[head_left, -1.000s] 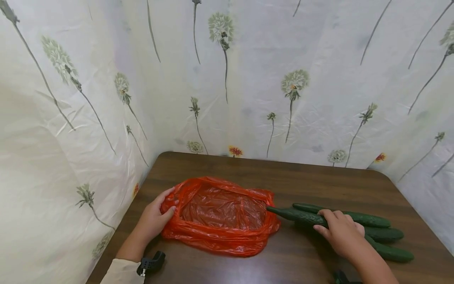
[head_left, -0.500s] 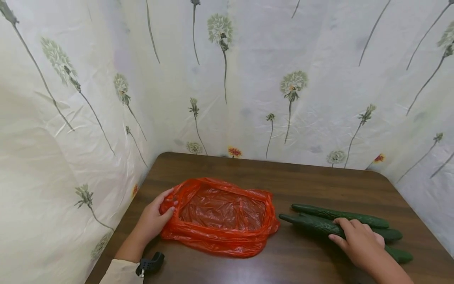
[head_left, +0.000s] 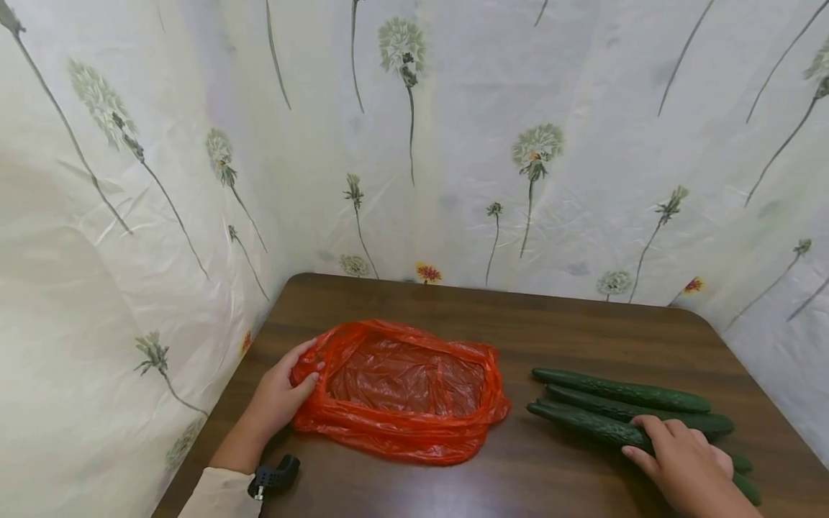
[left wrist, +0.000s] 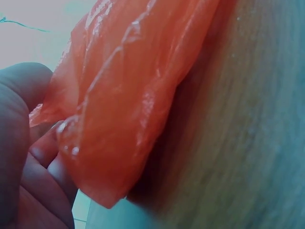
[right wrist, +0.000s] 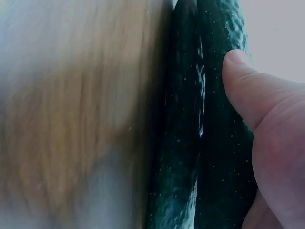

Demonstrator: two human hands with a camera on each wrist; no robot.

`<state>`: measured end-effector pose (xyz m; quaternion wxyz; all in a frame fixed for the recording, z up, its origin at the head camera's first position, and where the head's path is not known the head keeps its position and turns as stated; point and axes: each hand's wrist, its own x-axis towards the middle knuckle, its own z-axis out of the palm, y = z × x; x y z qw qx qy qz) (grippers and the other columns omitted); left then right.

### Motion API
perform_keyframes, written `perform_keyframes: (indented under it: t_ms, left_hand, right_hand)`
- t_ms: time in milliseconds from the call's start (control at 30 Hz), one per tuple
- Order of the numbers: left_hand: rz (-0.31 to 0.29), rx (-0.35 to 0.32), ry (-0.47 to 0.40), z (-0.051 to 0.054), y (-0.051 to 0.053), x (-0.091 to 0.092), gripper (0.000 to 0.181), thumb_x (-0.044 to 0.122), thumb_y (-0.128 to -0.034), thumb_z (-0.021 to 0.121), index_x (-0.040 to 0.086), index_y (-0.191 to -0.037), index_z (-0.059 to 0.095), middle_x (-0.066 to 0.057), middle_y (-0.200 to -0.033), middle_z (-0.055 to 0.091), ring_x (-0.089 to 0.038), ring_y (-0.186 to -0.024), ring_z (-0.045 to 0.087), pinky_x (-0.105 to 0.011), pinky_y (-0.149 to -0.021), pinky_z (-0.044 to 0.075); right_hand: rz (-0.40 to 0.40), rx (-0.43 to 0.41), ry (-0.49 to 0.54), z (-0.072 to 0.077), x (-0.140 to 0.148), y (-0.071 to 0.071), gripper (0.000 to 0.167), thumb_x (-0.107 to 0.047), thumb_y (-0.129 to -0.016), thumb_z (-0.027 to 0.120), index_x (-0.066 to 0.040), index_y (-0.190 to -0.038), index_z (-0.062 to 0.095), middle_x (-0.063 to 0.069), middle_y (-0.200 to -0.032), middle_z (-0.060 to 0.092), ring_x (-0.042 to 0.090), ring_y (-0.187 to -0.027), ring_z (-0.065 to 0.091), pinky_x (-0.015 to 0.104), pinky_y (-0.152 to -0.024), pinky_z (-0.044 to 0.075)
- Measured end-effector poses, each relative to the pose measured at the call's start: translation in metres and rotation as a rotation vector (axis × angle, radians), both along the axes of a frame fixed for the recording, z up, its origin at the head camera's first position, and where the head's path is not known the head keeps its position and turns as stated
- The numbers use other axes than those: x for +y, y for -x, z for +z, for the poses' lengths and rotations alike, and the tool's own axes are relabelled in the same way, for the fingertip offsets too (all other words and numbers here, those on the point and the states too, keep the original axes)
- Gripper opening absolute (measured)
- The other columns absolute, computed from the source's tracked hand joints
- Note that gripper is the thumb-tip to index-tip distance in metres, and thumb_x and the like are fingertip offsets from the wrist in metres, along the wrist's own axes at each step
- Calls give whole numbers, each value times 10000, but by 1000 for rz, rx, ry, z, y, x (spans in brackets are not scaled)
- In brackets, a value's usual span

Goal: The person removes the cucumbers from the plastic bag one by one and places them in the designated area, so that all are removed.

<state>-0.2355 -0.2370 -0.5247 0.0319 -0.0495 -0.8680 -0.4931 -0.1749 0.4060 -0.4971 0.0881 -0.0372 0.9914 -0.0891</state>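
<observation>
On the left of the head view, my left hand (head_left: 280, 392) pinches the left edge of a red plastic bag (head_left: 395, 440). The bag's mouth is spread wide and faces up. In the left wrist view, thumb and fingers hold the thin red plastic bag (left wrist: 119, 119). To the right, my right hand (head_left: 683, 457) grips a dark green cucumber (head_left: 589, 423) from above, with the thumb on its near side. In the right wrist view this cucumber (right wrist: 221, 124) lies against another cucumber (right wrist: 176, 143). The hand hides its right end.
Two more cucumbers, the far one (head_left: 622, 388) and the middle one (head_left: 712, 424), lie side by side behind the gripped one. Cucumber ends (head_left: 748, 489) show past my right hand. All is on a brown wooden table (head_left: 492, 316), with a flower-patterned curtain (head_left: 466, 144) behind.
My right hand has moved right and nearer to me with the cucumber, whose tip was at the bag's right edge and is now apart from it. The left hand stays on the bag.
</observation>
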Motion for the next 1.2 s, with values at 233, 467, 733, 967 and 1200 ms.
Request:
perform_keyframes:
  t_ms: [233,467,733,967,1200]
  left_hand:
    - [-11,-11,0,1,1,0,614,219,-1016,686,300,-1575,445,-130,-1543,538,-336,-1284,628,-509,-1023,559]
    - [7,-18,-13,2,3,1,608,222,-1018,688,306,-1570,447,-142,-1519,555,-347,-1268,634,-523,-1016,561]
    - [3,-2,-50,0,3,-1,597,217,-1025,683,300,-1568,449,-143,-1520,551,-350,-1275,633,-505,-1009,567]
    - [-7,-21,-64,-2,1,-1,596,223,-1027,680,315,-1567,447,-138,-1518,554,-332,-1261,644,-474,-997,579]
    - [-10,-12,-51,-2,1,-1,596,230,-1025,683,323,-1565,449,-134,-1506,567,-324,-1249,649,-483,-994,580]
  right_hand:
    - [-25,-2,-42,-5,7,-7,774,-768,-930,548,-132,-1368,602,190,-1176,665,327,-869,635,381,-563,432]
    - [-54,17,-59,-10,11,-12,802,-802,-918,520,-165,-1401,587,197,-1201,657,330,-885,631,436,-590,455]
    - [-34,121,-91,-17,12,-18,735,-756,-924,574,-182,-1382,608,191,-1192,654,296,-827,614,449,-593,458]
    - [-65,175,-75,-29,13,-27,707,-748,-898,615,-214,-1361,607,218,-1226,602,262,-816,553,490,-625,430]
    - [-63,228,-77,-32,14,-30,656,-690,-853,721,-245,-1325,624,171,-1179,619,261,-805,539,528,-631,431]
